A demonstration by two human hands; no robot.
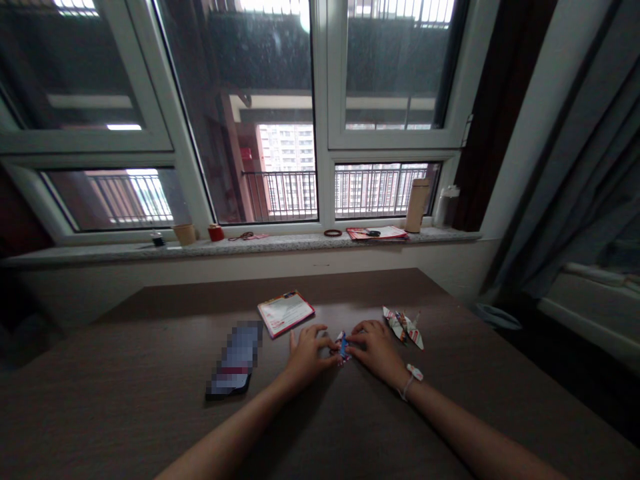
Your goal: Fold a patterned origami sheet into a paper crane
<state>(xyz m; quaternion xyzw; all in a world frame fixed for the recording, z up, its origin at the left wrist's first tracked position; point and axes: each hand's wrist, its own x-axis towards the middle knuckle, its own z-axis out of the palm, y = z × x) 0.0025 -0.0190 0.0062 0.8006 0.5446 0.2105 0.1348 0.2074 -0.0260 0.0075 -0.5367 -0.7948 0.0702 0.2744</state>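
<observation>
Between my two hands is a small piece of folded printed paper [343, 347], blue, white and reddish, just above or on the brown table [310, 427]. My left hand [310, 352] pinches its left side with thumb and fingertips. From the other side, the fingers of my right hand [375, 348] close on its right edge. The paper's exact folds are too small to make out. To the right of my right hand lies a folded paper shape [404, 327] with pointed ends. A band with a white ornament [413, 373] circles my right wrist.
A phone [235, 360] with a blurred screen lies left of my left hand. Behind it is a stack of printed sheets [286, 312]. On the windowsill [295, 245] stand a paper cup [185, 233], scissors [243, 236], papers [385, 233] and a tan bottle [417, 205].
</observation>
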